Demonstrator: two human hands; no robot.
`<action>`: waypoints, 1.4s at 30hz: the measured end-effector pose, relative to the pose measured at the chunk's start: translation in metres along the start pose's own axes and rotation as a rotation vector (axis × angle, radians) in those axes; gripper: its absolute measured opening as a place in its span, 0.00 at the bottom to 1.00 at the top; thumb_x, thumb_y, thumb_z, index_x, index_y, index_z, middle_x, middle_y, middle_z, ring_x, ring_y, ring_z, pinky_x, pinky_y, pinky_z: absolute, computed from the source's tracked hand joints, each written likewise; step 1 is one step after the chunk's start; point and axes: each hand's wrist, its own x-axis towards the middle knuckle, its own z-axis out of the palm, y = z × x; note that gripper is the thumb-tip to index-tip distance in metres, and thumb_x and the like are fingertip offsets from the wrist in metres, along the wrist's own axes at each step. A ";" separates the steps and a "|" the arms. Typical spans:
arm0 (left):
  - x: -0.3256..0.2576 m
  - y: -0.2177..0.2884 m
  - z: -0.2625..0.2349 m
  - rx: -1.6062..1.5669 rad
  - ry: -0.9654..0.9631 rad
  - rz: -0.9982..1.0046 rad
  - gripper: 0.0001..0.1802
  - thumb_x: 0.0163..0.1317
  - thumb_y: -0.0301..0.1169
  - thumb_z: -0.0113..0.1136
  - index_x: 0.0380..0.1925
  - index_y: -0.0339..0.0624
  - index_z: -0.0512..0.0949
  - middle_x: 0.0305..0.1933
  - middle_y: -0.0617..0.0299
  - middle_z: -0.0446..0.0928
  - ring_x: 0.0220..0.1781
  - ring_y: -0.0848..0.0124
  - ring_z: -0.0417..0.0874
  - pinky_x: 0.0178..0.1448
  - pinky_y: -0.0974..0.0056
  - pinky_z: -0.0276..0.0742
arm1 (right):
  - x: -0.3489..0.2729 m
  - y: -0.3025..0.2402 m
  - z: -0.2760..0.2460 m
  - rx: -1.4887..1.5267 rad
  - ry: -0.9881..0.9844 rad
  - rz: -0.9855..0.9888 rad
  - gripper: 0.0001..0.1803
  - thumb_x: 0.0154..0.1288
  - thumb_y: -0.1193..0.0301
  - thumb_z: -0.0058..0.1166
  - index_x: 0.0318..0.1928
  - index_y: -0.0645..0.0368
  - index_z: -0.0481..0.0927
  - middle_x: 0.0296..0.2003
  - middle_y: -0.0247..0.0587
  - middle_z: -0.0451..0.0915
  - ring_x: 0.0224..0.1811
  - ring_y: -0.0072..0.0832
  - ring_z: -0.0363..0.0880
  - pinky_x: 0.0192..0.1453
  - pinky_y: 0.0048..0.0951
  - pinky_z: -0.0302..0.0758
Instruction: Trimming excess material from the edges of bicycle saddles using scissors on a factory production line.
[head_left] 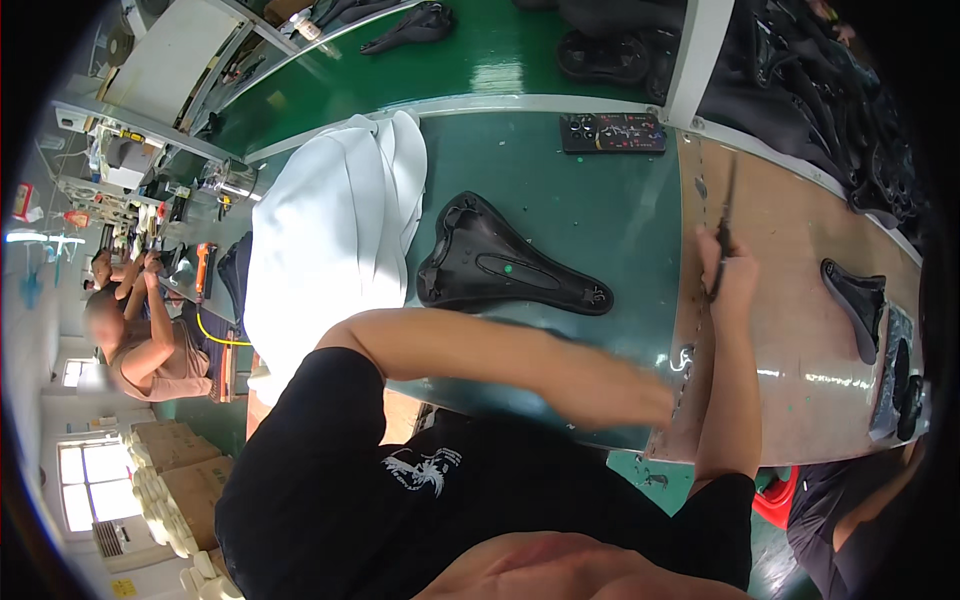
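My right hand (735,275) is closed around a pair of dark scissors (731,195), whose blades point away from me over the tan part of the table. My left arm reaches across my body to the right. My left hand (640,400) is smeared by motion near the table's front edge, so its fingers do not show clearly. A black bike saddle shell (500,262) lies on the green table top (540,180), beyond my left forearm, its narrow end toward the right. Left of it rests a stack of white, rounded sheets (330,230).
A black remote control (613,133) lies by the far edge, below a green shelf (480,70) with saddles. More black saddle parts (800,110) are heaped at the far right. Another saddle (857,300) sits on the tan surface. Co-workers (160,350) are at the left; another person (850,520) is at the right.
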 end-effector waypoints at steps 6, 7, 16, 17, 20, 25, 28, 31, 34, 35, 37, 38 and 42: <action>-0.025 -0.012 -0.050 0.455 0.045 -0.025 0.25 0.62 0.35 0.69 0.57 0.36 0.77 0.66 0.44 0.74 0.76 0.44 0.69 0.77 0.41 0.65 | 0.006 -0.003 0.000 0.319 0.012 0.047 0.16 0.68 0.63 0.68 0.29 0.57 0.76 0.19 0.28 0.70 0.18 0.17 0.67 0.22 0.23 0.64; -0.035 -0.009 -0.065 0.527 0.084 -0.150 0.29 0.59 0.37 0.73 0.57 0.34 0.77 0.64 0.44 0.76 0.75 0.42 0.70 0.77 0.41 0.66 | 0.001 -0.011 0.002 0.277 0.026 0.027 0.17 0.70 0.64 0.66 0.26 0.55 0.74 0.19 0.29 0.69 0.18 0.18 0.66 0.23 0.23 0.63; -0.078 -0.026 -0.110 0.568 -0.291 -0.509 0.39 0.53 0.41 0.78 0.61 0.35 0.72 0.53 0.51 0.79 0.58 0.53 0.82 0.61 0.51 0.78 | 0.003 -0.006 0.001 0.250 0.028 0.015 0.17 0.69 0.63 0.66 0.27 0.55 0.75 0.18 0.28 0.68 0.18 0.18 0.66 0.23 0.24 0.63; -0.074 -0.024 -0.129 0.590 -0.306 -0.517 0.39 0.53 0.40 0.79 0.62 0.37 0.72 0.52 0.49 0.80 0.56 0.50 0.83 0.61 0.50 0.78 | 0.002 -0.006 0.002 0.244 0.036 0.013 0.17 0.69 0.63 0.66 0.27 0.55 0.75 0.18 0.28 0.68 0.18 0.18 0.66 0.23 0.24 0.63; -0.062 -0.042 -0.191 0.920 -0.180 -0.412 0.39 0.50 0.37 0.78 0.63 0.41 0.74 0.53 0.54 0.82 0.58 0.52 0.83 0.65 0.50 0.76 | 0.001 -0.010 0.002 0.235 0.031 0.045 0.16 0.68 0.62 0.67 0.28 0.56 0.77 0.18 0.28 0.69 0.18 0.18 0.68 0.23 0.23 0.64; -0.031 -0.105 -0.302 1.903 0.510 -0.079 0.31 0.63 0.28 0.67 0.67 0.42 0.74 0.69 0.48 0.74 0.71 0.48 0.75 0.74 0.47 0.70 | 0.004 -0.006 -0.002 0.256 0.034 0.029 0.16 0.69 0.64 0.67 0.28 0.57 0.77 0.18 0.28 0.69 0.17 0.18 0.67 0.22 0.24 0.64; -0.060 -0.164 -0.324 1.473 0.751 -0.256 0.34 0.59 0.33 0.71 0.65 0.34 0.75 0.70 0.43 0.74 0.70 0.50 0.77 0.71 0.47 0.73 | 0.003 -0.012 0.003 0.265 0.026 0.045 0.16 0.69 0.64 0.67 0.27 0.58 0.76 0.18 0.28 0.69 0.17 0.18 0.67 0.21 0.24 0.64; -0.098 -0.231 -0.335 1.323 0.703 -0.779 0.30 0.61 0.35 0.68 0.65 0.47 0.76 0.77 0.52 0.67 0.78 0.50 0.68 0.78 0.44 0.66 | 0.003 -0.013 0.001 0.247 0.012 0.032 0.16 0.69 0.65 0.66 0.27 0.58 0.76 0.18 0.28 0.69 0.17 0.18 0.67 0.21 0.24 0.63; -0.142 -0.283 -0.338 1.214 0.617 -1.116 0.31 0.62 0.38 0.68 0.65 0.43 0.75 0.77 0.51 0.66 0.77 0.49 0.69 0.77 0.45 0.69 | 0.003 -0.013 -0.001 0.232 0.049 0.081 0.15 0.69 0.65 0.66 0.29 0.59 0.78 0.18 0.28 0.70 0.17 0.18 0.66 0.21 0.23 0.63; -0.161 -0.297 -0.345 1.159 0.600 -1.219 0.31 0.63 0.39 0.67 0.65 0.42 0.74 0.77 0.51 0.66 0.76 0.49 0.71 0.75 0.45 0.71 | 0.004 -0.013 0.002 0.224 0.051 0.082 0.14 0.69 0.65 0.66 0.29 0.60 0.79 0.18 0.28 0.70 0.17 0.18 0.66 0.21 0.23 0.63; -0.182 -0.319 -0.355 1.025 0.551 -1.394 0.30 0.67 0.40 0.64 0.66 0.42 0.73 0.74 0.47 0.67 0.70 0.46 0.77 0.69 0.47 0.78 | 0.007 -0.010 0.004 0.202 0.054 0.105 0.14 0.69 0.66 0.66 0.30 0.61 0.79 0.18 0.29 0.71 0.16 0.18 0.66 0.21 0.23 0.63; -0.210 -0.328 -0.365 1.081 0.674 -1.229 0.25 0.70 0.43 0.64 0.61 0.40 0.78 0.64 0.45 0.76 0.62 0.48 0.83 0.63 0.50 0.82 | 0.009 -0.010 0.007 0.198 0.036 0.105 0.13 0.69 0.66 0.65 0.31 0.61 0.80 0.18 0.29 0.71 0.16 0.18 0.67 0.20 0.22 0.63; -0.101 -0.311 -0.335 0.574 0.986 -0.797 0.25 0.70 0.51 0.66 0.48 0.37 0.85 0.43 0.52 0.87 0.47 0.58 0.88 0.54 0.57 0.81 | 0.007 -0.001 -0.001 0.215 0.091 0.097 0.12 0.69 0.67 0.65 0.32 0.62 0.80 0.18 0.30 0.72 0.16 0.18 0.67 0.20 0.22 0.63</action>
